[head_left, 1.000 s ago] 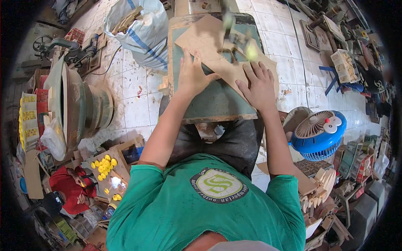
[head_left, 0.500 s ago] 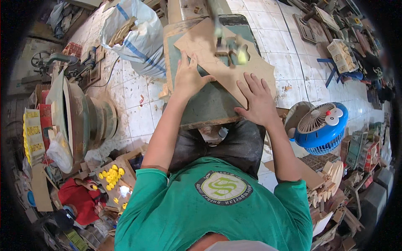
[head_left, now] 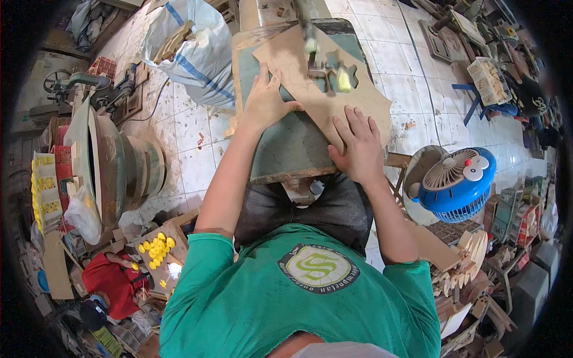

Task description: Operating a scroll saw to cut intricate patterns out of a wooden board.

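A thin tan wooden board (head_left: 292,62) lies flat on a green-topped worktable (head_left: 286,149). Along its left edge rests my left hand (head_left: 266,101), fingers stretched forward and thumb out to the side. My right hand (head_left: 361,146) lies flat with spread fingers on the board's near right part. An irregular opening is cut through the board beyond my hands, showing the green surface below. A narrow machine arm (head_left: 307,27) comes down at that opening's left side; its lower tip is hard to make out. Something lime-yellow (head_left: 344,81) sits at the opening, its kind unclear.
A white sack (head_left: 194,65) with wood offcuts stands left of the worktable. A blue fan (head_left: 453,190) is at the right. Wood pieces (head_left: 471,262) are piled at lower right. At lower left, a person in red (head_left: 110,283) is beside several yellow round pieces (head_left: 157,247).
The board has shifted and turned slightly under the machine arm. My left hand has slid a little forward, and my right hand a little to the left. Both stay on the board.
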Demonstrator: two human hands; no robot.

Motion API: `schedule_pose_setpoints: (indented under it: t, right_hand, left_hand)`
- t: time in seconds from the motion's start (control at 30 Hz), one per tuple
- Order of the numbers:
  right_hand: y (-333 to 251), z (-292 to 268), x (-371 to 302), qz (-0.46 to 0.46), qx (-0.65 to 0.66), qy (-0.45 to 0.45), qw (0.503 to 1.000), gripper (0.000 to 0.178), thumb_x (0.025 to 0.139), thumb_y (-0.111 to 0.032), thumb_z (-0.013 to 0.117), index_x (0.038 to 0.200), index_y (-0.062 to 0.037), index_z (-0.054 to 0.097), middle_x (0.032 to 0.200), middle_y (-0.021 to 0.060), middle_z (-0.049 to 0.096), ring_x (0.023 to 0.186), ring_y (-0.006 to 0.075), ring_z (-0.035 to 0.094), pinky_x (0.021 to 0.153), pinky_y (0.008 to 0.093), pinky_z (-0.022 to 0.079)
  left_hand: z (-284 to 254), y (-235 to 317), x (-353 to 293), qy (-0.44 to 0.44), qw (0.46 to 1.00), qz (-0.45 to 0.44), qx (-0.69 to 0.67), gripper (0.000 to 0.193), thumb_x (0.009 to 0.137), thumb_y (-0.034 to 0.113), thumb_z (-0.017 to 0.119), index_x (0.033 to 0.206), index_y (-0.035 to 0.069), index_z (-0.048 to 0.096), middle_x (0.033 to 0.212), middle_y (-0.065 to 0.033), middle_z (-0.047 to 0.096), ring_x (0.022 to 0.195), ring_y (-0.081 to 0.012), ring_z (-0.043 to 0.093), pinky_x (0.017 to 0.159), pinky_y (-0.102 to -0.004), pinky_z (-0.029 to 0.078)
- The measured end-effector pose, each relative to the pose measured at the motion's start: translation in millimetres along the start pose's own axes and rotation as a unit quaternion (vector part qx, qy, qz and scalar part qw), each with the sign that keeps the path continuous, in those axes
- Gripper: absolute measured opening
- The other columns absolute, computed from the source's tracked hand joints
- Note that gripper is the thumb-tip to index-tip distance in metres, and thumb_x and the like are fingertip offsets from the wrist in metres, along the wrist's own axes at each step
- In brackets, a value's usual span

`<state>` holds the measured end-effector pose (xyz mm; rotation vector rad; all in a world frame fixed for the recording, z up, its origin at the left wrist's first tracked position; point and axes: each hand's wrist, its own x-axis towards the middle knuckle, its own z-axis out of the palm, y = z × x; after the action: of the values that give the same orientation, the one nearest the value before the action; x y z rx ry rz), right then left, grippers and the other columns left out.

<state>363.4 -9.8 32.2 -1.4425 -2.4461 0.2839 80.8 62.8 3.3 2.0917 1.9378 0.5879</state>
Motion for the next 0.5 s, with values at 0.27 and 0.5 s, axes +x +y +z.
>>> schedule_pose_setpoints:
  t: [0.27, 0.5]
  right_hand:
    - [-4.0, 2.6, 0.7, 0.006, 0.007, 0.017, 1.0, 0.069, 0.085, -0.031, 0.084, 0.149, -0.0134, 0.063, 0.164, 0.0207, 0.05, 0.153, 0.0392, 0.045, 0.127, 0.0601, 0.032]
    - [-6.4, 4.1, 1.9, 0.019, -0.001, 0.015, 1.0, 0.07, 0.086, -0.031, 0.083, 0.151, -0.0143, 0.062, 0.163, 0.0195, 0.05, 0.154, 0.0366, 0.045, 0.129, 0.0573, 0.03]
  left_hand:
    - [-0.2, -2.8, 7.8, -0.034, 0.999, -0.021, 0.01, 0.125, 0.067, 0.062, 0.095, 0.164, 0.001, 0.044, 0.176, -0.0336, 0.02, 0.154, -0.0557, 0.038, 0.128, -0.0499, 0.037]
    - [-0.8, -2.4, 10.8, -0.053, 0.998, -0.034, 0.023, 0.126, 0.069, 0.065, 0.092, 0.167, 0.004, 0.04, 0.176, -0.0322, 0.021, 0.157, -0.0523, 0.035, 0.129, -0.0491, 0.035]
